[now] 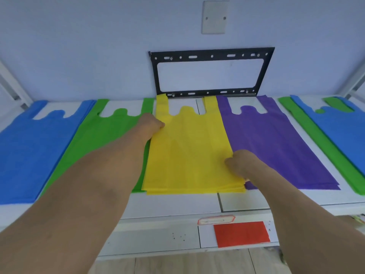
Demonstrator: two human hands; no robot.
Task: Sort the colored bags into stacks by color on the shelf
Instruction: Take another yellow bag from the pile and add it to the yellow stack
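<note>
- Both hands on the yellow stack (187, 153): left hand (151, 124) curled closed at its upper left edge, right hand (237, 163) curled closed at its lower right edge, each seems to pinch the top bag, grip itself hidden
- Step, as judged: squaring a yellow bag onto its stack, mid shelf (177, 204)
- Sorted so far: blue stack (31, 153), green stack (98, 135), purple stack (276, 147)
- Next likely: let go, then reach for the unsorted pile (335, 135) far right, blue bag over green
- Yellow overlaps green and purple edges, may drag neighbours
- Around: black bracket (211, 73) on wall, red card (242, 234) on lower ledge
</note>
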